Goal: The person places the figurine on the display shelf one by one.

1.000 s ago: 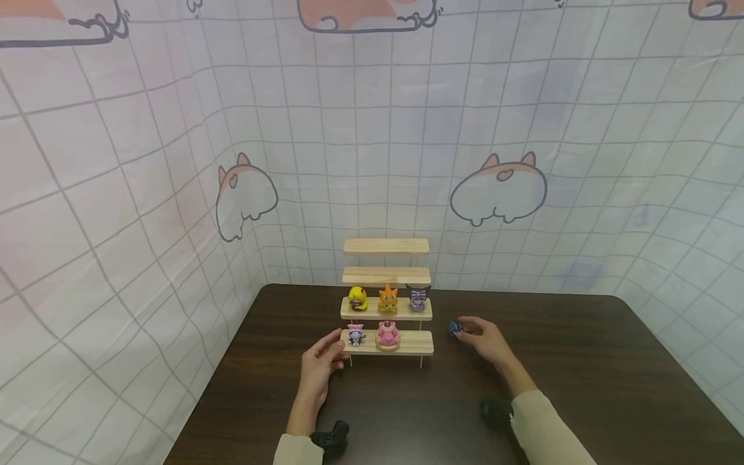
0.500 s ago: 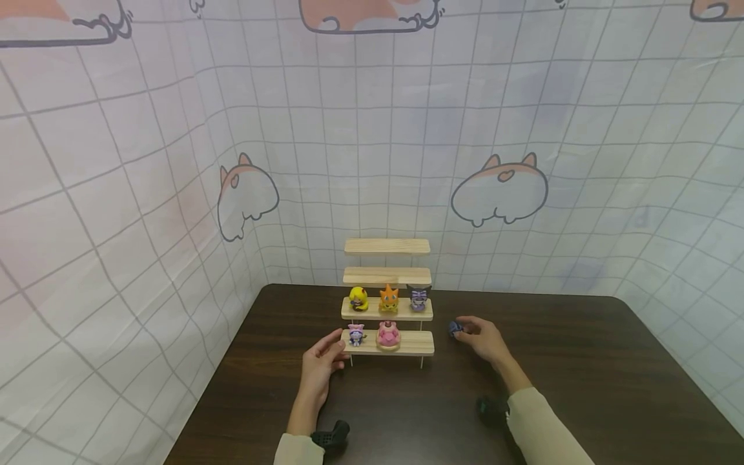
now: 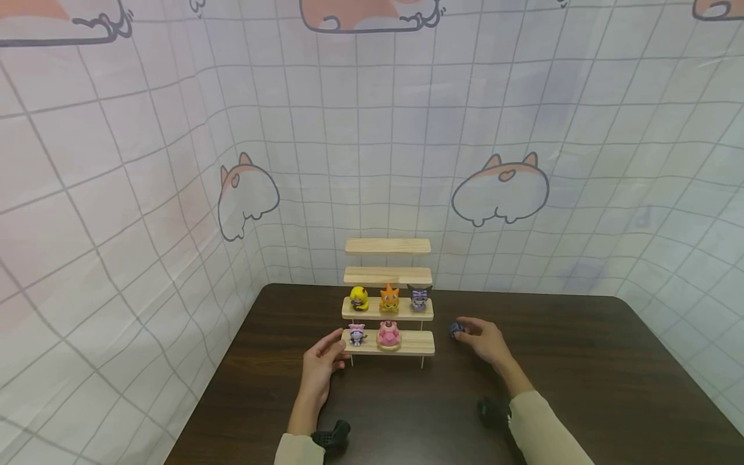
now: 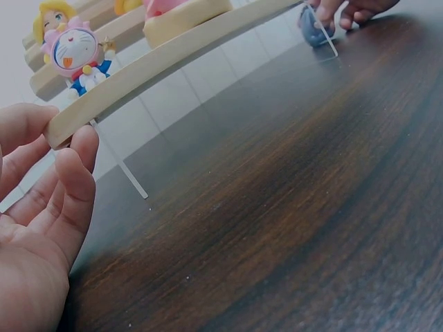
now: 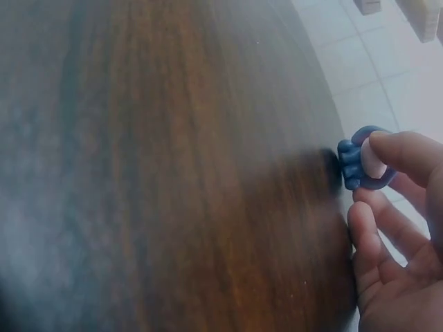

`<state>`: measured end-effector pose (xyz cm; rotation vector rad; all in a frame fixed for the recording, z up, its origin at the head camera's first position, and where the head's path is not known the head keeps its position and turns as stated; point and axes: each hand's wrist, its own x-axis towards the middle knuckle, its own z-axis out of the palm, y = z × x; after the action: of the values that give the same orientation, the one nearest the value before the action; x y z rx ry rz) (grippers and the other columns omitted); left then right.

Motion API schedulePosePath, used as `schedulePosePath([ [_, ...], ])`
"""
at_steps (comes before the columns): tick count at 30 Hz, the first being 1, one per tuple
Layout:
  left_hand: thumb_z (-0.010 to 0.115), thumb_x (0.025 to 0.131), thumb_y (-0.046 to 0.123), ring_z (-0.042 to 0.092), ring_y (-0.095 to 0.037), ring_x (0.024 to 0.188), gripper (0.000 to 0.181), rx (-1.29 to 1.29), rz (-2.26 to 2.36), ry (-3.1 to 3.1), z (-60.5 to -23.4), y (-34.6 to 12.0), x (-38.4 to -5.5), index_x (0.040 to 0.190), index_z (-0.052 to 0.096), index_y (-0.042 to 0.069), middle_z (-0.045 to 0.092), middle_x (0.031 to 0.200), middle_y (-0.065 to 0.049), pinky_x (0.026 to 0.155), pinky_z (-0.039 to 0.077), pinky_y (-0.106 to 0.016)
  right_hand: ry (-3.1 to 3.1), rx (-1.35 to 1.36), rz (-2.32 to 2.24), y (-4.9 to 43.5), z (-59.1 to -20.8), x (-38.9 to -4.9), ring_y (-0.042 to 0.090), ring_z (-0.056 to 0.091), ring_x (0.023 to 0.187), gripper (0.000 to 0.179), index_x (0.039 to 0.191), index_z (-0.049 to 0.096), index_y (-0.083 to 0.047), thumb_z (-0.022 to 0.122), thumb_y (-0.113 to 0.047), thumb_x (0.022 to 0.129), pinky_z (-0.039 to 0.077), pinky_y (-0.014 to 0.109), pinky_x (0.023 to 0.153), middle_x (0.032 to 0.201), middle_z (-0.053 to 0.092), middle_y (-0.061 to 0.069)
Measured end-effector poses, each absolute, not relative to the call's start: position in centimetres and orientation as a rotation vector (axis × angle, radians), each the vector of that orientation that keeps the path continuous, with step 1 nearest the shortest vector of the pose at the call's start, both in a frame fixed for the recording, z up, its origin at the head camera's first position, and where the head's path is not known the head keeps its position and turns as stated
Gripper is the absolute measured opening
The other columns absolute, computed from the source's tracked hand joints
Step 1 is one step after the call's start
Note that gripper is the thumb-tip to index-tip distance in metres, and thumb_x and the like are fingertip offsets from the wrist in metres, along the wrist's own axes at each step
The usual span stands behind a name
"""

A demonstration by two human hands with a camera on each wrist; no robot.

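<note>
My left hand grips the left end of the lowest board of a stepped wooden display stand; in the left wrist view the board's end lies between its fingers. To the right of the stand, my right hand pinches a small blue figurine with a pale patch, low at the dark tabletop. The fingers partly cover it. On the lowest board stand a figurine with a pink hood and a pink figurine. One board up are a yellow-haired figurine, an orange one and a purple one with dark ears.
Two higher boards, the top one and the one below it, bear no figurines. Thin legs hold the lowest board above the dark wooden table. A white gridded cloth hangs behind and at both sides.
</note>
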<state>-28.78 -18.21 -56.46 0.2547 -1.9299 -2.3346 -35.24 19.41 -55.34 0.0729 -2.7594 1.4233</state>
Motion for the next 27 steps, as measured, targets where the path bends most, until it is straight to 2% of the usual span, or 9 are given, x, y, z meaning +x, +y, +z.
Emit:
schedulePosePath([
  [9, 0.072, 0.097, 0.016, 0.071, -0.012, 0.078, 0.042, 0.267, -2.341, -1.907, -56.3, -18.1, -28.8, 0.137, 0.065, 0.006, 0.074, 0.095, 0.003, 0.063, 0.056, -0.022, -2.731, 0.092, 1.485, 19.7, -55.1, -34.8, 0.023, 0.064, 0.097, 0.043, 0.136, 0.066, -0.008, 0.072, -0.023, 0.096, 0.052, 0.028, 0.073, 0.119, 0.067, 0.016],
  [15, 0.071, 0.097, 0.015, 0.071, -0.012, 0.077, 0.041, 0.272, -2.350, -1.898, -56.3, -18.1, -28.8, 0.137, 0.065, 0.006, 0.074, 0.095, 0.003, 0.063, 0.056, -0.022, -2.705, 0.088, 1.543, 19.5, -54.7, -34.1, 0.018, 0.063, 0.080, 0.045, 0.137, 0.064, -0.007, 0.072, -0.024, 0.097, 0.053, 0.027, 0.066, 0.108, 0.065, 0.013],
  [27, 0.072, 0.097, 0.017, 0.071, -0.012, 0.078, 0.042, 0.264, -2.354, -1.906, -56.3, -18.0, -28.7, 0.137, 0.065, 0.007, 0.075, 0.096, 0.003, 0.063, 0.056, -0.022, -2.641, 0.177, 1.516, 19.0, -53.8, -32.9, 0.013, 0.063, 0.078, 0.045, 0.135, 0.066, -0.008, 0.075, -0.027, 0.095, 0.054, 0.024, 0.066, 0.109, 0.066, 0.015],
])
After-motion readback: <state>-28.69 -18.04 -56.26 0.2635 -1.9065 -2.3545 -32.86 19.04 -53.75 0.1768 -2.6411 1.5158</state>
